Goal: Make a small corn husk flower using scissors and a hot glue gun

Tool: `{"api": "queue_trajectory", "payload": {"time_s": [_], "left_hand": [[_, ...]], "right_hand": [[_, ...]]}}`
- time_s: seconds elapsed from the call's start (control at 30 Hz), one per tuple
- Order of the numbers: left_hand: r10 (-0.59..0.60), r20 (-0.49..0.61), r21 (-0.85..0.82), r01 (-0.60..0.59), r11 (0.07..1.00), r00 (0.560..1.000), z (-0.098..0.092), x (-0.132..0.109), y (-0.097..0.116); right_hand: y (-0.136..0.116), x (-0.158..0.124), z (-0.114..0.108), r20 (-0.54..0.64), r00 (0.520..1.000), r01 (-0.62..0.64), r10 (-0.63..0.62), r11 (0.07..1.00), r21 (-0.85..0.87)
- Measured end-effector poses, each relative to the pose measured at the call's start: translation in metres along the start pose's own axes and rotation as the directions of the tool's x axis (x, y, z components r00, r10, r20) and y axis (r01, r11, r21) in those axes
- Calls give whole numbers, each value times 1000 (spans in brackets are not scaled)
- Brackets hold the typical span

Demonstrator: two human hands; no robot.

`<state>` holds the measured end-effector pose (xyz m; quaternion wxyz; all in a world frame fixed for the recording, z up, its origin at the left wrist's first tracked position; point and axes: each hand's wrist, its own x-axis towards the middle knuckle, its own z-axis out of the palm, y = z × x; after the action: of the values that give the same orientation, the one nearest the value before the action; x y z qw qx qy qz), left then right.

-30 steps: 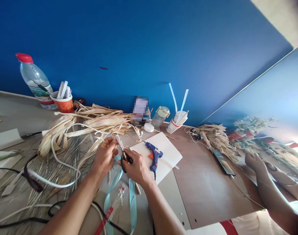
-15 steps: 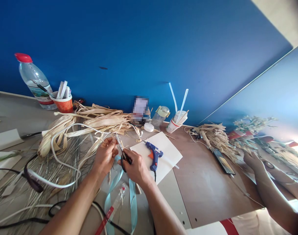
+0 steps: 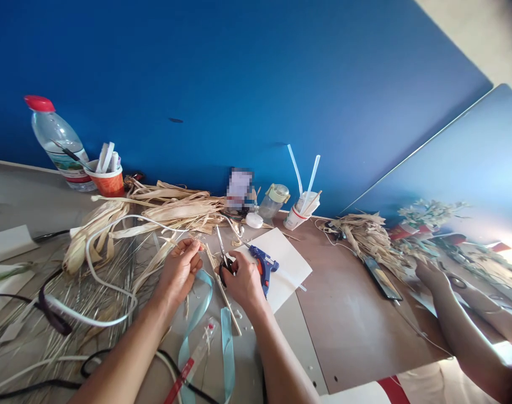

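My left hand is closed in a pinch, with a tiny bit of something at the fingertips that I cannot make out. Just below its curled fingers, the upper end of a light-blue ribbon meets the hand; whether the fingers grip it is unclear. My right hand grips black-handled scissors, the blades pointing up and away and slightly apart. Between the hands, a thin wooden stick lies on the table. A blue glue gun rests on a white sheet, partly behind my right hand.
Dried corn husks and thin wires cover the left side, crossed by a white cable. Behind stand a bottle, an orange cup, a jar and a white cup. At right are a phone and another person's arms.
The scissors in my right hand have moved right, away from my left hand, and their blades stand apart. My left hand stays nearly in place. The wooden stick shows more fully.
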<state>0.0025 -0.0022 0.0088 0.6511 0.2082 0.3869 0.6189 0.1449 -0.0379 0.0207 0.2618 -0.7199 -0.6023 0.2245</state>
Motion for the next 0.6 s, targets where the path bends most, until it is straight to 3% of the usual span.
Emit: {"api": "queue_trajectory", "payload": {"time_s": [0.33, 0.6], "left_hand": [[88, 54, 154, -95, 983, 995, 2, -2, -2], [125, 63, 218, -136, 967, 990, 4, -3, -3]], "right_hand": [[-7, -9, 5, 112, 992, 87, -60, 962, -257], [-17, -14, 2, 214, 958, 260, -193, 898, -355]]}}
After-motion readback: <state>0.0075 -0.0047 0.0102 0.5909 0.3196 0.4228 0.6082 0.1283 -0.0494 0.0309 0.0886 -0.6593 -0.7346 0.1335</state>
